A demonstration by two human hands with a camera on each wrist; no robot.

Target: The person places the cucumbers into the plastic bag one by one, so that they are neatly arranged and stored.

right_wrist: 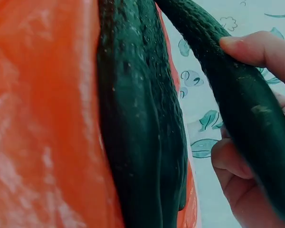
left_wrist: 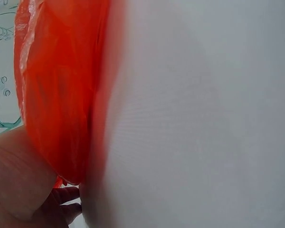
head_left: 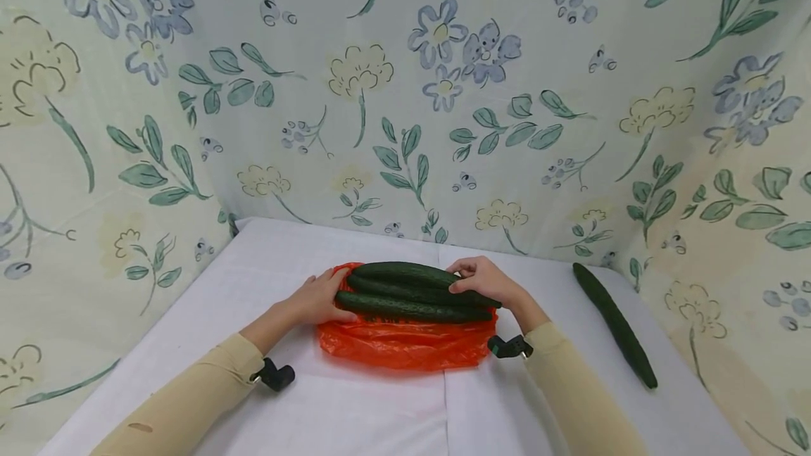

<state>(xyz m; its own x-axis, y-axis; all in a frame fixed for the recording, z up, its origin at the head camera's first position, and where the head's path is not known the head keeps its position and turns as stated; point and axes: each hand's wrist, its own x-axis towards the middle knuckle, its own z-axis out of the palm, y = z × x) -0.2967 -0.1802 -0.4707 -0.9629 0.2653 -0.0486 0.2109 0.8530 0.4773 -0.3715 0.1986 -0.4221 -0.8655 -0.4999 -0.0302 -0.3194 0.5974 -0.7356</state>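
Three dark green cucumbers lie side by side on an orange plastic bag [head_left: 405, 345] at the middle of the white table [head_left: 355, 414]. My left hand [head_left: 319, 300] rests against their left ends, fingers on the bag's edge, thumb by the nearest cucumber [head_left: 412, 309]. My right hand [head_left: 483, 279] grips the right end of the top cucumber [head_left: 405, 273]. In the right wrist view the thumb [right_wrist: 261, 50] and curled fingers wrap that cucumber [right_wrist: 247, 104], beside the other two [right_wrist: 137, 118] on the bag [right_wrist: 42, 118]. The left wrist view shows bag [left_wrist: 61, 95] and palm [left_wrist: 19, 180].
A fourth cucumber [head_left: 614, 326] lies alone on the table to the right, angled toward the near right edge. Floral fabric [head_left: 405, 90] hangs behind and on both sides of the table. Small black camera mounts sit at both wrists.
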